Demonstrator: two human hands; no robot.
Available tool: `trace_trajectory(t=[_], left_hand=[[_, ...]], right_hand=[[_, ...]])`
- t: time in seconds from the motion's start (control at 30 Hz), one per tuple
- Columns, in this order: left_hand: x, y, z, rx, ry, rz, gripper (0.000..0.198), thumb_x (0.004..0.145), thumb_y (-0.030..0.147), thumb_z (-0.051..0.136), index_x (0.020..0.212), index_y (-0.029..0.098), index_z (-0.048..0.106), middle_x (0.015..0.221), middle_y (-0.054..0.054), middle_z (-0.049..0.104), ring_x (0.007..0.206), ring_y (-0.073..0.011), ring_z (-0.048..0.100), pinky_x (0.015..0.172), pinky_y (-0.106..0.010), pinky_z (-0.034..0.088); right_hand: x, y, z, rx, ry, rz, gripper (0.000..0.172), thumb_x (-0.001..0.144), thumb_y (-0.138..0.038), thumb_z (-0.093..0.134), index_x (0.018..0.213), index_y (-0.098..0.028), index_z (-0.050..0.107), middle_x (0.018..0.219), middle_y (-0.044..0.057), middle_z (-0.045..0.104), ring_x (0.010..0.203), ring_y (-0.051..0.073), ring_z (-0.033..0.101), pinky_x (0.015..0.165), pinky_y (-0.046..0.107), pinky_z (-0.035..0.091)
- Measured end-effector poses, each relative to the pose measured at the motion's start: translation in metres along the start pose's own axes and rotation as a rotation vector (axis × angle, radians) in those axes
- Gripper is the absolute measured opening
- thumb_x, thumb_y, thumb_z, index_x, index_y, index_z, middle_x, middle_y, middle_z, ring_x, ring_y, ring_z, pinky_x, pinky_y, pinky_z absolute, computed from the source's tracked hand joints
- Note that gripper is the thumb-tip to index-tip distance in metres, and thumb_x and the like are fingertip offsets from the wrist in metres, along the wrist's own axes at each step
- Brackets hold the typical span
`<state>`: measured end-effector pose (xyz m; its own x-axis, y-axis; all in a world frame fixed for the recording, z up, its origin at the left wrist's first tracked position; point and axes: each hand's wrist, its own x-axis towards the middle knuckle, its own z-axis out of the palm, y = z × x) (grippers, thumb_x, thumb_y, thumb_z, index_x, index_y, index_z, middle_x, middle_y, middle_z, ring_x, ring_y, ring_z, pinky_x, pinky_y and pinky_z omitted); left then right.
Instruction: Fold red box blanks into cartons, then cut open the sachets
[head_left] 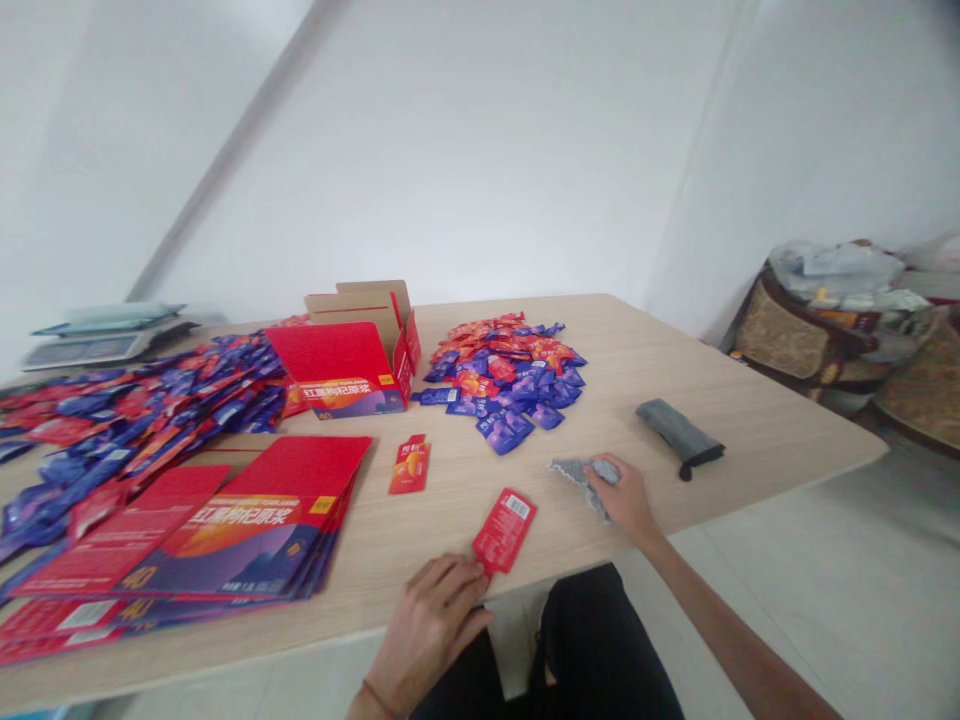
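The left hand (442,608), palm down at the table's (637,350) near edge, seems to pinch a red packet's (506,530) narrow end. The right hand (621,495), reaching forward, grips a grey cloth (574,470). White wall (517,130) behind.

White walls (487,150), plain, behind desk (637,340); grey diagonal band (232,140) crossing left part, edge or shadow, cannot tell which; fainter slanting line farther right; desk top pale, wood-grained, far edge near wall; floor (780,570) light grey, tiled, thin joints showing; at right, seats (780,325) with brown patterned covering, dark curved trim, plastic bags (840,268) heaped there; light soft, even.
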<state>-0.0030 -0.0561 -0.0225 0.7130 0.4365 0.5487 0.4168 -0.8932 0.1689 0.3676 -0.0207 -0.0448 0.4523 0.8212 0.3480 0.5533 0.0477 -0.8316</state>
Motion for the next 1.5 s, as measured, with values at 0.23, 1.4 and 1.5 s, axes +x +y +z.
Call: trace_trajectory(t=[0.23,1.4,1.5], left_hand=[[0.002,0.028,-0.002,-0.026,0.104,-0.057,0.018,0.105,0.013,0.057,0.112,0.020,0.072,0.103,-0.006,0.078,0.091,-0.0191,0.075,0.083,-0.031,0.063],[-0.009,-0.007,0.005,-0.215,0.097,-0.146,0.020,0.103,0.018,0.062,0.114,0.024,0.078,0.111,-0.006,0.079,0.103,-0.0204,0.075,0.091,-0.035,0.065],[-0.012,-0.006,0.006,-0.204,0.105,-0.146,0.019,0.104,0.019,0.061,0.114,0.023,0.077,0.110,-0.006,0.079,0.102,-0.0210,0.075,0.092,-0.035,0.064]], right_hand=[[0.001,0.006,0.002,0.045,0.007,0.021,0.029,0.086,-0.050,0.066,0.084,-0.021,0.072,0.079,0.005,0.074,0.076,0.023,0.067,0.073,0.033,0.050],[0.003,-0.014,0.000,-0.129,-0.004,-0.012,0.036,0.081,-0.054,0.064,0.085,-0.021,0.075,0.085,0.009,0.079,0.083,0.029,0.074,0.079,0.039,0.055],[-0.002,-0.049,0.002,-0.113,0.051,-0.037,0.036,0.083,-0.053,0.064,0.088,-0.020,0.076,0.089,0.010,0.080,0.085,0.029,0.074,0.081,0.039,0.055]])
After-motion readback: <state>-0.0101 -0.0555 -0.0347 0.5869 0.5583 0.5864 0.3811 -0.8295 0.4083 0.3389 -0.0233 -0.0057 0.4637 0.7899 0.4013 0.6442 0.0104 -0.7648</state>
